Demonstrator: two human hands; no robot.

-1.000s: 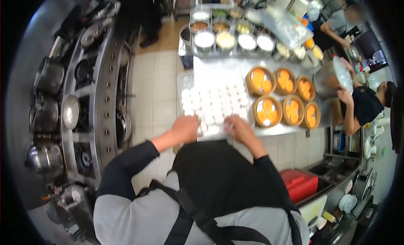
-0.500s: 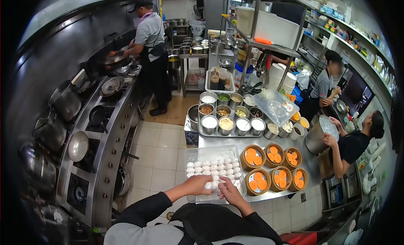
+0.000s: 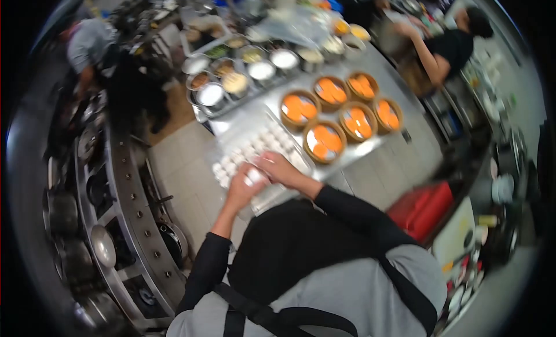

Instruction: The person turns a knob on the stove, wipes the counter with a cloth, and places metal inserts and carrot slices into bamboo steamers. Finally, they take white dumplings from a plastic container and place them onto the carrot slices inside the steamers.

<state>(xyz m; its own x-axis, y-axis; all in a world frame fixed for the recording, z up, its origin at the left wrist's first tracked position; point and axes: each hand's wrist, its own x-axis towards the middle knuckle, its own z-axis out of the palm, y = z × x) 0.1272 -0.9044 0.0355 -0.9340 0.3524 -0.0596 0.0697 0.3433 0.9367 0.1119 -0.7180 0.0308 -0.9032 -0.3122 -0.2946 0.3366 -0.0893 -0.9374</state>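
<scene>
A clear plastic tray (image 3: 270, 201) holds rows of small white pleated buns (image 3: 243, 151). Over its near part my two hands meet. My left hand (image 3: 242, 189) is closed around white buns (image 3: 255, 175) that show between its fingers and thumb. From the other side my right hand (image 3: 281, 168) presses its bent fingers against the same buns. Blur and overlap hide the fingertips and how many buns are held. Right of the tray stand several round bamboo steamers (image 3: 324, 157), each with orange slices inside.
Metal pots of ingredients (image 3: 211, 96) sit in a tray at the table's back. A stove (image 3: 133, 221) with a wok (image 3: 103, 246) runs along the left. A red box (image 3: 420, 209) is at right. One co-worker (image 3: 457, 47) is at upper right, another (image 3: 92, 44) at upper left.
The head view has tilted down and turned, so the table appears slanted and higher up. My hands stay together at the buns over the tray's near part.
</scene>
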